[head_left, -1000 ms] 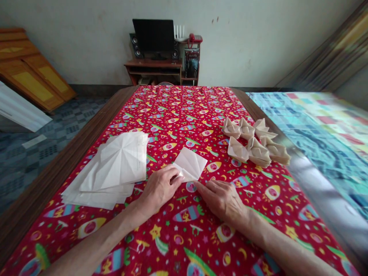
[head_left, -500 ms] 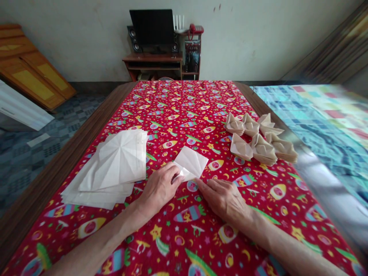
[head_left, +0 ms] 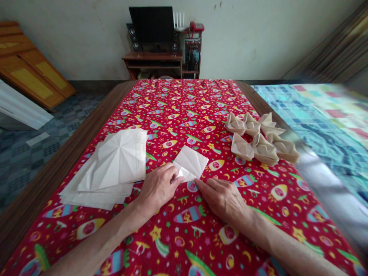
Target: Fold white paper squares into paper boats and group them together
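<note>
A small creased sheet of white paper [head_left: 192,161], partly folded, lies on the red patterned cloth [head_left: 184,241] in front of me. My left hand [head_left: 162,184] is closed on the sheet's near left corner, its thumb and fingers pinching a folded edge. The index fingertip of my right hand [head_left: 222,195] touches the sheet's near right edge; its other fingers are loosely bent and hold nothing. Left of my hands is a fanned stack of creased white paper sheets [head_left: 120,153]. Several folded paper pieces [head_left: 263,147] stand in two rows to the right.
The cloth covers a table with brown wooden edges [head_left: 86,126]. Beyond its far end stands a desk [head_left: 152,57] with a monitor [head_left: 151,27] and a red telephone [head_left: 196,27]. A bed [head_left: 322,119] lies along the right side, a wooden cabinet [head_left: 34,65] at the left.
The view has shifted very slightly. Both hands and the paper stay in nearly the same place; my left hand's pinch on the corner looks unchanged.
</note>
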Motion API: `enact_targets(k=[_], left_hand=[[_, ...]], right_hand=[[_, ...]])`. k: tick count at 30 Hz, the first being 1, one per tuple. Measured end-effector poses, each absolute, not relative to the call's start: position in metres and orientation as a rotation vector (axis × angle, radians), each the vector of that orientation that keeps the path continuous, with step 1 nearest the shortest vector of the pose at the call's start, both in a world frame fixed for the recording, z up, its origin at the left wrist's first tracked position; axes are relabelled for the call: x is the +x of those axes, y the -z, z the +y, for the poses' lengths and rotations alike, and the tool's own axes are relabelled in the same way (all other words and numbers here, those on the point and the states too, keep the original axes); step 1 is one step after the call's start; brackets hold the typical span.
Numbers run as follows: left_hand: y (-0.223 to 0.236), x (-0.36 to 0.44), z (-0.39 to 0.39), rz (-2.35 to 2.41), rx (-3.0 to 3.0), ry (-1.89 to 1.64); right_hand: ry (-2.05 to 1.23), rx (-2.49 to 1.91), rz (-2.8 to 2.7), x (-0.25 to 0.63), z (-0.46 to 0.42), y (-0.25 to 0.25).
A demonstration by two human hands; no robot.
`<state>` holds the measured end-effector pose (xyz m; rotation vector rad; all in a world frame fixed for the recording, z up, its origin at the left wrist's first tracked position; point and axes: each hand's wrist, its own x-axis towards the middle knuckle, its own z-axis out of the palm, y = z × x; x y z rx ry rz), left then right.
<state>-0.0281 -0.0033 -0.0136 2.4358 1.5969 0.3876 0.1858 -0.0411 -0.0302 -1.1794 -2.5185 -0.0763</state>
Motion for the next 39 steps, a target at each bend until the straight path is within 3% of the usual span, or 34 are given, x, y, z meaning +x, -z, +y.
enact_targets(k=[34,39], left_hand=[[0.0152,-0.0287,0.0003,1.685,2.319,-0.478],[0.0141,-0.028,-0.0087,1.474,2.651,-0.512]], right_hand=[[0.012,-1.23,-2.494,0.1835,-0.04,0.0271],[-0.009,-1.242,-2.486,0.1833,-0.0395,0.0265]])
